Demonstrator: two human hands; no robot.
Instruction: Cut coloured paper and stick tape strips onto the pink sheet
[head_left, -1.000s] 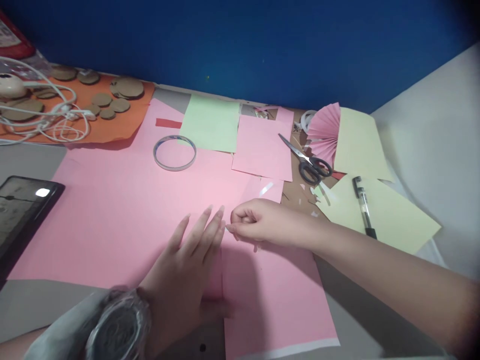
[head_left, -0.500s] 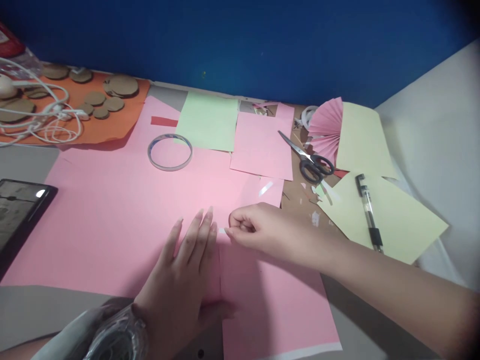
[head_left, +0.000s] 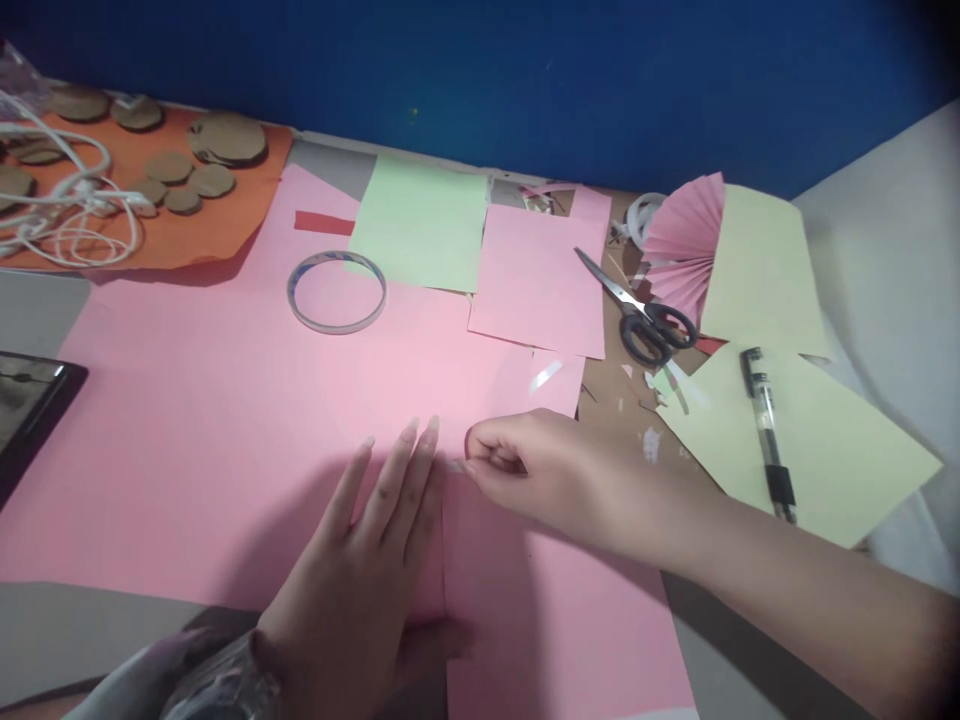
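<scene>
One short pale strip [head_left: 455, 467] at the seam [head_left: 445, 560] of pink sheets [head_left: 202, 400], seemingly part-fastened, none visible nearer; against it, the thumb of a curled, closed right hand [head_left: 525, 462]; beside it, a flat, spread left hand [head_left: 360, 560]; beyond, tape ring [head_left: 337, 328], scissors [head_left: 636, 308]

The pink paper [head_left: 187, 400] looks smooth and matt, the tape strip [head_left: 546, 376] glossy, the scissor blades [head_left: 602, 276] metal.
</scene>
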